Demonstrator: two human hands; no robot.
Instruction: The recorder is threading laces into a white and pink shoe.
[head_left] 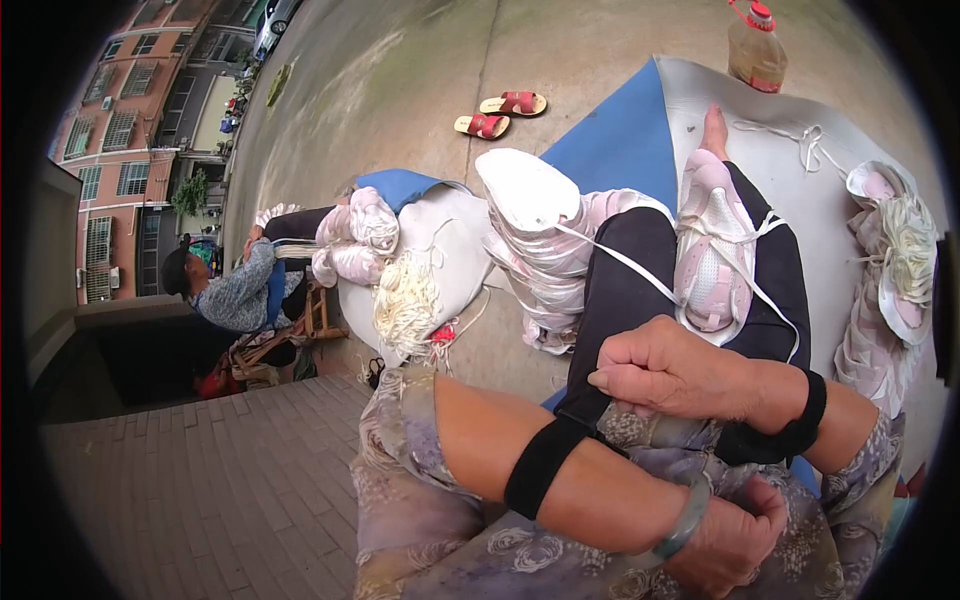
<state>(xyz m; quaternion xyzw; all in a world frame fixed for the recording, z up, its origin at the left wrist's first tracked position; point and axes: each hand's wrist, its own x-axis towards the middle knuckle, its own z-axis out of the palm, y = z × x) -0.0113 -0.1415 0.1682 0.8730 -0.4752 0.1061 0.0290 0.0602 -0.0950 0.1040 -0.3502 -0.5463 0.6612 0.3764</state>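
One pink-and-white shoe upper (712, 278) just right of the near stack of uppers (545, 268): looks threaded, with lace ends (640, 268) loose, so probably unfinished. Below-right of the stack, right hand (668, 370) and, lower, left hand (728, 540): fingers curled narrow; cannot tell if holding anything. Far right of the stack, another pile (868, 345), perhaps remaining.

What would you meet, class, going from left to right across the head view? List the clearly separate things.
Seated co-worker, cream lace bundle, left stack of pink-and-white shoe parts, single shoe upper between the person's legs, right stack of shoe parts.
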